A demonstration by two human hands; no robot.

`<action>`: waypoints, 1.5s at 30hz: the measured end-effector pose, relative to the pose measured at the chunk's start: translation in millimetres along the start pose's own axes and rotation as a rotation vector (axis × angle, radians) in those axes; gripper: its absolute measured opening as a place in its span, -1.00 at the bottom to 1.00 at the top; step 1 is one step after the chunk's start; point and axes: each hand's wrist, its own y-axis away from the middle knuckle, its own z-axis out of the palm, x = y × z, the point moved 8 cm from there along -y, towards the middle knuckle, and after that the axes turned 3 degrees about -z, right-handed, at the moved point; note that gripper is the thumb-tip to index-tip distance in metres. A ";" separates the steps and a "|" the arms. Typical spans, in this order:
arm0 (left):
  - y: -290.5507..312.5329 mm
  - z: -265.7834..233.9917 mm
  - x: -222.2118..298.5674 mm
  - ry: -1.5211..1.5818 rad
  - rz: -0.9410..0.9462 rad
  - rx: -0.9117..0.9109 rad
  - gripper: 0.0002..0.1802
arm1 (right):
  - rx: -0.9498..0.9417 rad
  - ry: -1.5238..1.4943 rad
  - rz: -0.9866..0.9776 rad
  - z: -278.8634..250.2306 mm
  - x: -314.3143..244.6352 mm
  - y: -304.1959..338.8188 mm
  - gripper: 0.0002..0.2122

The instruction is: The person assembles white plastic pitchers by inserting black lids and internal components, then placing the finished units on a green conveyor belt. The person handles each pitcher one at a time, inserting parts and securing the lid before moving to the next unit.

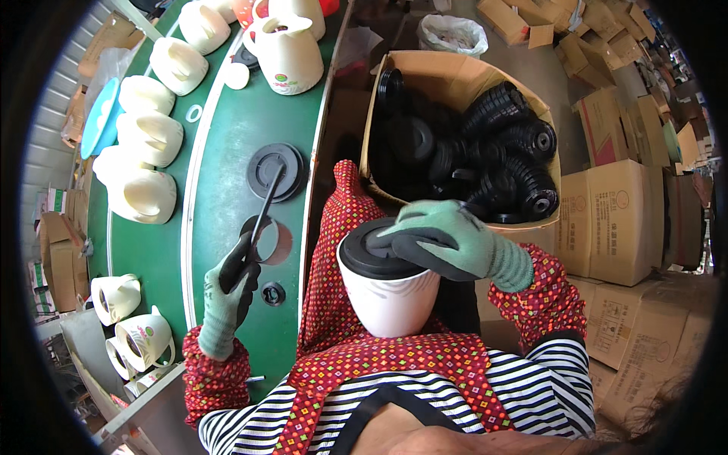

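My right hand (447, 239), in a green and black glove, presses flat on a black round base cap (371, 258) sitting on an upturned white jug body (390, 299) held against my lap. In my gloved left hand (230, 292) is a thin black rod tool (265, 205), gripped over the green belt (220, 159). Its tip reaches toward a loose black disc (275, 171). A short clear ring (271, 239) and a small black ring (273, 293) lie by that hand.
Several cream jug shells (148, 133) line the belt's left side, and a finished white jug (288, 53) stands at the far end. An open cardboard box (462, 76) of black caps sits right of my lap. Stacked cartons (614, 212) fill the right.
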 end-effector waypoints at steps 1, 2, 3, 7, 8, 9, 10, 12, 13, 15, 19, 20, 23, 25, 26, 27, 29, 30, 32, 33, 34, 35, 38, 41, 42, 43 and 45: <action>-2.9 13.5 28.9 -0.032 0.025 -0.056 -0.38 | 0.094 0.093 -0.124 -11.4 -6.8 -6.3 -0.66; -5.1 26.7 50.3 -0.049 0.005 -0.108 -0.39 | 0.195 0.433 -0.350 -21.3 -22.3 -19.4 -0.58; -6.5 40.0 74.5 -0.075 -0.020 -0.163 -0.39 | 0.259 0.609 -0.445 -27.3 -35.5 -35.0 -0.51; -8.9 95.8 142.4 -0.151 0.093 -0.452 -0.37 | 0.131 0.664 -0.350 -25.1 9.6 -81.4 -0.66; -10.5 108.5 158.1 -0.223 0.167 -0.531 -0.37 | 0.249 0.523 -0.397 -34.0 20.4 -86.1 -0.77; -13.0 114.2 172.2 -0.356 0.285 -0.575 -0.37 | 0.126 0.343 -0.220 -33.7 42.0 -87.9 -0.76; -15.6 119.6 187.5 -0.484 0.407 -0.608 -0.36 | 0.115 0.312 -0.174 -35.9 51.8 -83.9 -0.73; -27.0 130.7 197.5 -0.496 0.449 -0.571 -0.41 | 0.148 0.285 -0.127 -38.3 71.5 -71.5 -0.71; -30.7 137.2 202.9 -0.500 0.470 -0.550 -0.44 | 0.195 0.288 -0.122 -40.9 75.4 -64.5 -0.72; -31.5 149.6 197.9 -0.560 0.381 -0.599 -0.40 | 0.143 0.337 -0.069 -39.4 77.2 -48.9 -0.74; -20.5 177.0 187.4 -0.591 0.448 -0.679 -0.32 | 0.188 0.367 -0.090 -34.6 81.2 -25.1 -0.74; -19.6 178.5 187.8 -0.565 0.455 -0.656 -0.32 | 0.260 0.351 -0.175 -28.3 87.9 -19.8 -0.74; -12.8 187.6 204.6 -0.568 0.533 -0.505 -0.31 | 0.399 0.250 -0.276 -22.5 92.4 -14.4 -0.73; -15.7 189.5 197.4 -0.562 0.542 -0.553 -0.32 | 0.426 0.304 -0.278 -19.6 88.1 -10.2 -0.73; -21.7 184.7 193.1 -0.606 0.542 -0.498 -0.34 | 0.391 0.350 -0.236 -18.4 85.1 -10.1 -0.73; -28.4 177.7 188.0 -0.650 0.542 -0.442 -0.35 | 0.253 0.379 -0.093 -18.0 86.6 -7.8 -0.74; -40.8 167.9 172.0 -0.513 0.363 -0.529 -0.42 | 0.279 0.487 0.050 -17.5 71.5 0.0 -0.69; -47.7 164.9 166.2 -0.530 0.360 -0.552 -0.44 | 0.310 0.555 0.062 -18.2 59.6 4.3 -0.67; -69.4 155.4 141.2 -0.490 0.385 -0.564 -0.48 | 0.287 0.658 0.080 -18.5 37.2 9.3 -0.56; -83.7 153.0 126.9 -0.433 0.414 -0.570 -0.49 | 0.242 0.687 0.090 -17.7 26.9 9.9 -0.44; -97.9 157.0 111.9 -0.443 0.316 -0.657 -0.51 | 0.200 0.730 0.100 -16.5 16.5 8.6 -0.39; -112.5 160.8 101.0 -0.434 0.443 -0.630 -0.54 | 0.159 0.772 0.109 -15.0 6.5 7.3 -0.35; -144.0 177.1 86.6 -0.349 0.638 -0.621 -0.60 | 0.061 0.857 0.135 -6.9 -13.6 -1.7 -0.37; -153.4 186.0 86.7 -0.292 0.783 -0.567 -0.64 | 0.119 0.996 0.070 3.0 -26.5 -14.4 -0.56; -148.1 180.1 87.1 -0.316 0.963 -0.432 -0.66 | 0.062 0.987 0.127 3.8 -22.9 -14.6 -0.47; -131.2 162.5 88.2 -0.434 1.236 -0.177 -0.68 | 0.006 0.979 0.172 4.0 -18.5 -15.3 -0.36; -130.2 142.9 96.7 -0.284 0.913 -0.298 -0.73 | 0.055 0.853 0.150 -3.7 -17.0 -13.9 -0.38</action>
